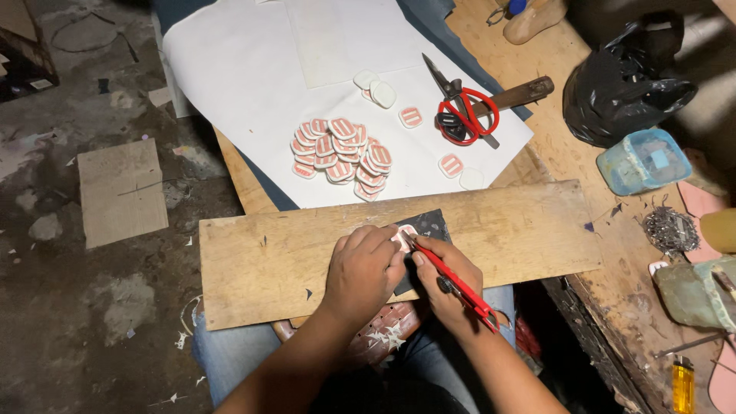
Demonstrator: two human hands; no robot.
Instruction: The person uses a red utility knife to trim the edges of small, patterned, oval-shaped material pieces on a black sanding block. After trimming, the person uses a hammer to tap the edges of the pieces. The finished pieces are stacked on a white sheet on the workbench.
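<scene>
1. Left hand [364,268] lies palm down on the wooden board [291,253], fingers curled and pressed onto a small pink-and-white badge piece [403,232], pinning it flat.
2. Right hand [452,280] is closed around a red utility knife [452,280], held like a pen; the blade tip touches the badge piece's edge.
3. Badge piece sits on a dark cutting mat [429,226] near the board's middle; it is mostly hidden by the fingers.
4. The board lies across the person's lap, jeans [230,356] visible below.
5. Beyond the board: a white paper sheet [230,69] carrying a pile of pink-and-white badges [341,149], a few loose ones [451,165] just beside it, and plain white blanks [379,92].
6. Red-handled scissors [464,115] lie on the sheet's right side, touching a wooden-handled tool [521,93].
7. Right bench: black plastic bag [625,84], light blue plastic tub [642,161], heap of small metal nails [668,228], yellow lighter [682,383].
8. Left floor: cardboard piece [121,192].
</scene>
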